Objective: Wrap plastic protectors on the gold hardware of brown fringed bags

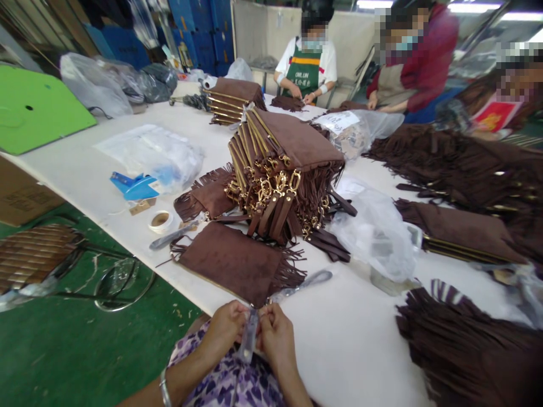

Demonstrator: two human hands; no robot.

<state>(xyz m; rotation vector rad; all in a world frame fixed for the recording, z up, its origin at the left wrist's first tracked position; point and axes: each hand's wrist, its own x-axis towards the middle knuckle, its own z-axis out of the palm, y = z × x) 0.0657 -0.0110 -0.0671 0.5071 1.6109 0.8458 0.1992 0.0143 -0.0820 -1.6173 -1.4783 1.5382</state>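
Observation:
My left hand (pixel 224 329) and my right hand (pixel 275 336) meet at the near edge of the white table (pixel 352 345), both pinching a small clear plastic packet (pixel 247 342) held upright between them. Just beyond my fingers lies a flat brown suede fringed pouch (pixel 231 261). A metal tool (pixel 302 284) rests on the table right of that pouch. Behind it rises a tall stack of brown fringed pouches with gold clasps (pixel 282 169).
A tape roll (pixel 161 220), a blue tagging gun (pixel 133 185) and clear bags (pixel 156 154) lie left. Crumpled plastic (pixel 375 234) and heaps of brown fringe (pixel 466 339) fill the right. Three people work at the far side. A green floor (pixel 63 350) lies left.

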